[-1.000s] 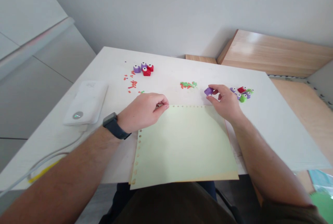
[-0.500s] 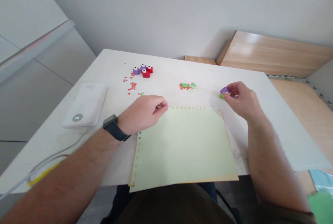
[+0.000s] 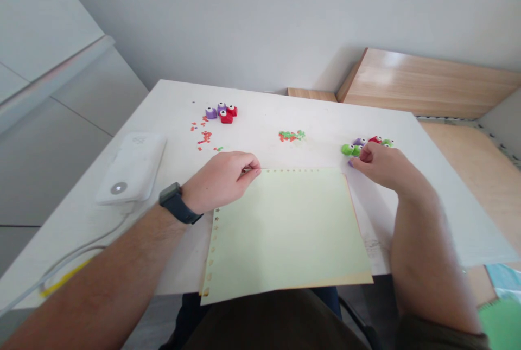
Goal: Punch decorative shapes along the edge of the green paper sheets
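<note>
My left hand (image 3: 222, 179) is closed in a pinch on the top left corner of a pale green paper sheet (image 3: 285, 225). The sheet lies on the white table (image 3: 448, 203) and has small punched shapes along its top and left edges. An orange sheet edge shows beneath it. My right hand (image 3: 382, 168) rests off the sheet's top right corner, fingers curled over a small purple punch (image 3: 350, 164) that barely peeks out. Right beside the fingertips sits a cluster of small punches (image 3: 368, 141), green, purple and red.
A second group of purple and red punches (image 3: 222, 112) sits far left, with red paper bits (image 3: 203, 135) near it. Green and red paper bits (image 3: 291, 135) lie mid-table. A white device (image 3: 130, 168) with a cable is at left. A wooden bench (image 3: 427, 84) stands behind.
My right hand carried the purple punch rightward from the sheet's top edge to the punch cluster and lowered toward the table. My left hand stayed pinched on the sheet corner.
</note>
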`<state>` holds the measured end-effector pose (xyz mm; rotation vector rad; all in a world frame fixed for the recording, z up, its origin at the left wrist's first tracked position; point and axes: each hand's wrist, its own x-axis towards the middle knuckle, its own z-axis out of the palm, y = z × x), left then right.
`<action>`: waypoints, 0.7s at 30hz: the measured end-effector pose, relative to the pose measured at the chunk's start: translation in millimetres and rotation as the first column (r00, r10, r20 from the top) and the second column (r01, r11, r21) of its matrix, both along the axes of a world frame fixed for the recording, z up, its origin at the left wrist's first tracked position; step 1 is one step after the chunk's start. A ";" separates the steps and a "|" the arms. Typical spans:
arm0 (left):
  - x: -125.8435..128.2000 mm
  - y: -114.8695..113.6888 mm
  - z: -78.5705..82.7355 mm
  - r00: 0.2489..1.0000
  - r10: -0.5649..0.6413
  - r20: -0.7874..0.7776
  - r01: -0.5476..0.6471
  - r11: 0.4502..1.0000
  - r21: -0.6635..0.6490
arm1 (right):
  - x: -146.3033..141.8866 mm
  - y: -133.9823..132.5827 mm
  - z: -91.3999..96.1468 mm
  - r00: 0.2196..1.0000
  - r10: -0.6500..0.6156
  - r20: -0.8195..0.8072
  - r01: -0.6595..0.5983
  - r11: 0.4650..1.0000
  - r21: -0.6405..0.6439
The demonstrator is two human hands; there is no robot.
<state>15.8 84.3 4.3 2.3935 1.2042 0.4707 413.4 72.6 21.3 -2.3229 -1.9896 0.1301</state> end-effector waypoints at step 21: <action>2.2 0.3 -3.8 1.000 -0.020 0.002 0.020 1.000 -0.021 | -70.5 17.0 -45.2 0.653 0.259 -0.712 -0.166 0.966 0.200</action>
